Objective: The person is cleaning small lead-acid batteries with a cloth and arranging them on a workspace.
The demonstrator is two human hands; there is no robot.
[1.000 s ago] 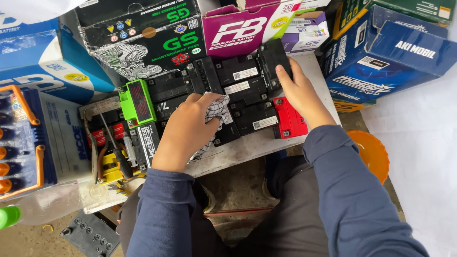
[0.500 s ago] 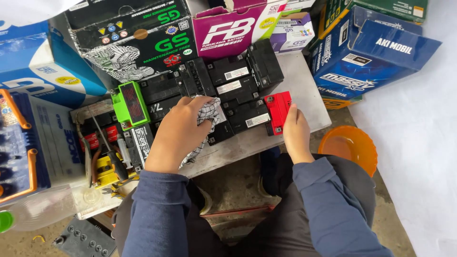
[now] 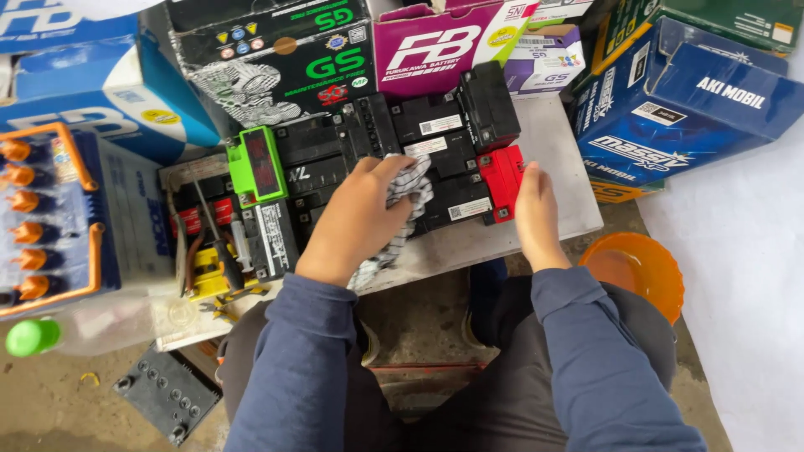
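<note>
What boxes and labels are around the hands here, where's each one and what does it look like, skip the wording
Black cardboard box: back left, green and white print.
Magenta cardboard box: back centre, white lettering.
Dark blue cardboard box: right, flap open.
Small white-and-purple box: behind the batteries.
White rectangular stickers: on black batteries, before left hand holding checked cloth.
Red battery: touching right hand.

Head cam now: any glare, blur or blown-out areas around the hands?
Head view: soft, even daylight, no hard shadows. The left hand on the checked rag and the right hand by the red battery are sharp, with no motion blur. The white sheet at right is close to blown out. Mild sheen on the black batteries; edges bow slightly, wide-angle.
</note>
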